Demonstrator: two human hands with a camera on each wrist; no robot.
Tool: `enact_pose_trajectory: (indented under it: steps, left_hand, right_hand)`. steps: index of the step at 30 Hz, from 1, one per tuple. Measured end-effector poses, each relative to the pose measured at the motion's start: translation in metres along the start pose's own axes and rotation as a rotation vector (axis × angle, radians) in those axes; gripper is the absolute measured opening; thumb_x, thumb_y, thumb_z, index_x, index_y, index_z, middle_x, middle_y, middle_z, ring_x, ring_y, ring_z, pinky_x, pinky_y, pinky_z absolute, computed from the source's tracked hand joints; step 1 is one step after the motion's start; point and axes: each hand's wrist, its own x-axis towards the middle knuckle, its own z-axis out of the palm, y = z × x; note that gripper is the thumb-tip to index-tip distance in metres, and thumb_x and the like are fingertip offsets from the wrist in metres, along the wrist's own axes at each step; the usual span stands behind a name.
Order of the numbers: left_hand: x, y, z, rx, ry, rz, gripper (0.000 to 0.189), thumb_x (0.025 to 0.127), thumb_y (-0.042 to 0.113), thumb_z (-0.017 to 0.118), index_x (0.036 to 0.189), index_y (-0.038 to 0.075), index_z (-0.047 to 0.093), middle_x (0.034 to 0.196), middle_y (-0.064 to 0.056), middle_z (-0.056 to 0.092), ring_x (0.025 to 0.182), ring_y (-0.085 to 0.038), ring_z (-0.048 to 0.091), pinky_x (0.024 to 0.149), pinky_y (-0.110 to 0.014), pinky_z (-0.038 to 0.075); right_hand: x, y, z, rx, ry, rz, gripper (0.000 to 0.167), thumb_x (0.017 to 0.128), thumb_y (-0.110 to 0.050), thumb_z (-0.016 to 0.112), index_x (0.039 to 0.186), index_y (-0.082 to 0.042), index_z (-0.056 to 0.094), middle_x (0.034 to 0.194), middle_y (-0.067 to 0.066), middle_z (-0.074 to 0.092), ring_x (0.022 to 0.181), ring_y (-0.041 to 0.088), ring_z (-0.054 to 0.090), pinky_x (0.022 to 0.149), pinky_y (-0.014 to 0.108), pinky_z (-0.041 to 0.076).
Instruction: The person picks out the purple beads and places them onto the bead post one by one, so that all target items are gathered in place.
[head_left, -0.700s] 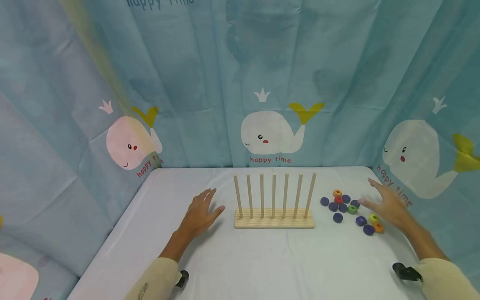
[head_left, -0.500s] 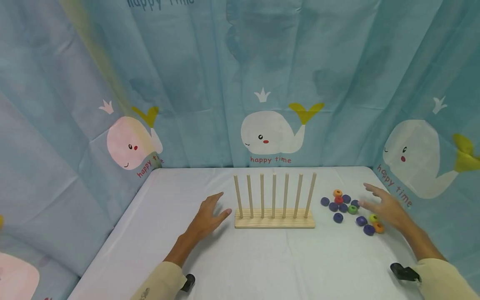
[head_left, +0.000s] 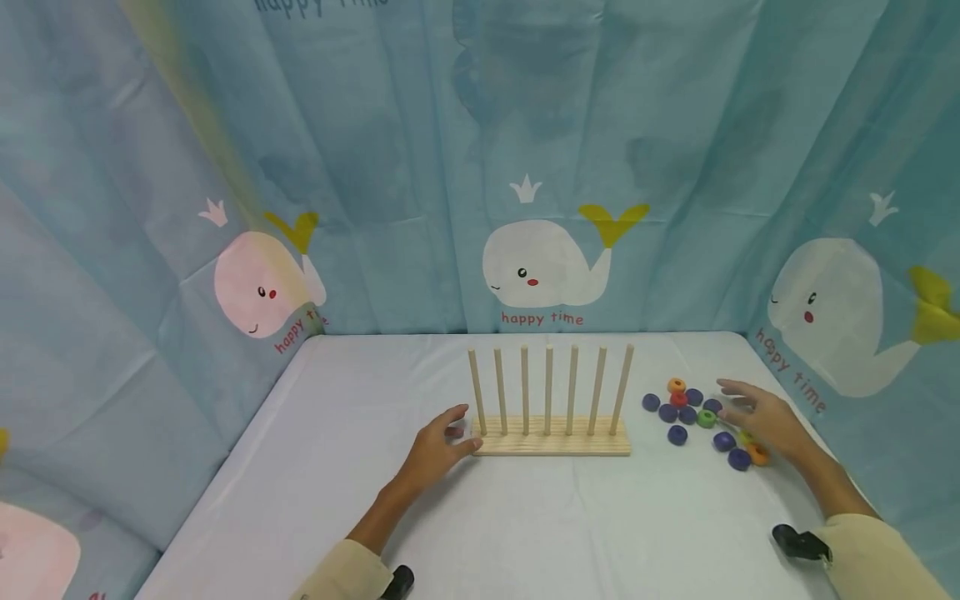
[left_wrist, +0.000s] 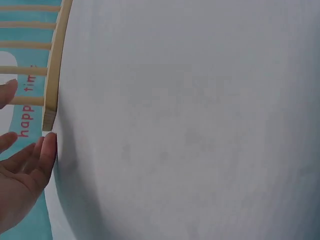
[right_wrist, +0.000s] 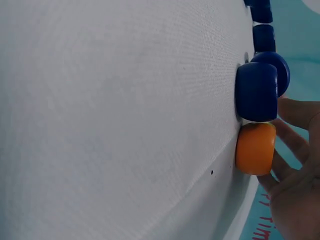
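Note:
A wooden peg rack (head_left: 551,445) with a row of upright dowels stands mid-table. Around its left end is my left hand (head_left: 431,454), thumb and fingers apart; in the left wrist view the fingertips are right at the end of the base (left_wrist: 51,95). My right hand (head_left: 776,427) hovers over the right side of a group of beads, fingers spread and holding nothing. Several beads are dark blue (head_left: 677,435); others are green (head_left: 707,419), red (head_left: 678,399) and orange (head_left: 677,386). The hand partly hides a yellow bead (head_left: 744,437) beside another orange bead (right_wrist: 256,149).
A white cloth (head_left: 555,525) covers the table. Blue-green curtains (head_left: 405,167) printed with whales stand along its back and sides. Black wrist cameras (head_left: 798,543) sit at both sleeves.
My left hand has moved right and nearer to the peg rack, reaching its left end. The right hand has shifted slightly left and lower over the beads. Rack and beads stay in place.

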Motion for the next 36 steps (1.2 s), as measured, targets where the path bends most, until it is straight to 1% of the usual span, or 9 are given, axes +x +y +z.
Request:
enact_pose_trajectory:
  steps: [2, 5, 8, 12, 16, 20, 26, 30, 36]
  left_hand:
    - [-0.001, 0.0, 0.003, -0.011, -0.008, -0.01, 0.071, 0.085, 0.031, 0.076, 0.145, 0.012, 0.045, 0.141, -0.012, 0.05, 0.116, -0.027, 0.058, 0.085, -0.041, 0.056]
    - [-0.003, 0.001, 0.007, -0.024, -0.014, -0.032, 0.073, 0.084, 0.028, 0.078, 0.146, 0.013, 0.043, 0.142, -0.012, 0.05, 0.116, -0.026, 0.058, 0.085, -0.039, 0.056]
    - [-0.005, 0.002, 0.009, -0.039, -0.026, -0.022, 0.072, 0.085, 0.025, 0.077, 0.147, 0.012, 0.042, 0.143, -0.013, 0.049, 0.117, -0.027, 0.057, 0.085, -0.039, 0.056]
    - [-0.005, 0.0, 0.01, -0.04, -0.037, -0.013, 0.072, 0.086, 0.026, 0.075, 0.148, 0.012, 0.04, 0.142, -0.012, 0.05, 0.118, -0.026, 0.056, 0.085, -0.038, 0.056]
    - [-0.005, 0.0, 0.012, -0.036, -0.048, -0.02, 0.073, 0.086, 0.027, 0.075, 0.148, 0.012, 0.039, 0.14, -0.009, 0.051, 0.119, -0.024, 0.055, 0.086, -0.038, 0.055]
    - [-0.005, -0.001, 0.012, -0.03, -0.053, -0.03, 0.074, 0.086, 0.028, 0.075, 0.149, 0.013, 0.039, 0.14, -0.007, 0.051, 0.118, -0.022, 0.055, 0.089, -0.038, 0.054]
    - [-0.004, -0.003, 0.013, -0.02, -0.059, -0.028, 0.076, 0.085, 0.027, 0.076, 0.149, 0.015, 0.037, 0.142, -0.007, 0.05, 0.118, -0.02, 0.055, 0.091, -0.038, 0.052]
    - [-0.005, -0.003, 0.013, -0.018, -0.062, -0.026, 0.077, 0.085, 0.026, 0.076, 0.15, 0.014, 0.036, 0.142, -0.008, 0.05, 0.119, -0.021, 0.055, 0.092, -0.039, 0.052]
    - [-0.005, -0.003, 0.014, -0.027, -0.059, -0.021, 0.075, 0.086, 0.022, 0.075, 0.149, 0.013, 0.036, 0.14, -0.008, 0.051, 0.119, -0.022, 0.054, 0.097, -0.041, 0.05]
  right_hand:
    - [0.001, 0.001, 0.001, -0.011, -0.002, 0.003, 0.061, 0.097, -0.029, 0.061, 0.148, -0.005, 0.037, 0.143, 0.03, 0.041, 0.127, 0.057, 0.033, 0.094, 0.075, 0.033]
    - [0.002, 0.001, 0.003, -0.014, -0.007, 0.0, 0.057, 0.097, -0.028, 0.06, 0.146, -0.005, 0.041, 0.143, 0.031, 0.04, 0.128, 0.057, 0.031, 0.095, 0.075, 0.031]
    - [0.002, 0.004, 0.005, -0.015, -0.006, -0.002, 0.052, 0.097, -0.026, 0.06, 0.142, -0.005, 0.046, 0.143, 0.031, 0.04, 0.129, 0.057, 0.03, 0.096, 0.075, 0.03]
    - [0.003, 0.006, 0.006, -0.013, -0.015, 0.014, 0.047, 0.096, -0.022, 0.061, 0.138, -0.004, 0.051, 0.141, 0.033, 0.04, 0.128, 0.059, 0.029, 0.096, 0.076, 0.028]
    - [0.004, 0.007, 0.007, -0.017, -0.024, 0.022, 0.044, 0.095, -0.022, 0.062, 0.134, -0.004, 0.055, 0.14, 0.034, 0.041, 0.127, 0.06, 0.029, 0.096, 0.077, 0.027]
    - [0.005, 0.006, 0.006, -0.028, -0.029, 0.016, 0.045, 0.095, -0.025, 0.063, 0.135, -0.005, 0.055, 0.14, 0.033, 0.042, 0.128, 0.059, 0.029, 0.096, 0.076, 0.027]
    - [0.006, 0.003, 0.005, -0.037, -0.042, 0.021, 0.048, 0.094, -0.027, 0.064, 0.136, -0.007, 0.054, 0.141, 0.034, 0.04, 0.127, 0.06, 0.028, 0.095, 0.077, 0.027]
    - [0.006, 0.002, 0.006, -0.055, -0.031, 0.006, 0.044, 0.094, -0.026, 0.065, 0.133, -0.007, 0.057, 0.138, 0.034, 0.044, 0.126, 0.06, 0.031, 0.095, 0.076, 0.029]
    - [0.004, 0.003, 0.007, -0.056, -0.004, -0.007, 0.046, 0.094, -0.033, 0.065, 0.13, -0.005, 0.057, 0.136, 0.032, 0.047, 0.125, 0.059, 0.033, 0.095, 0.075, 0.03]
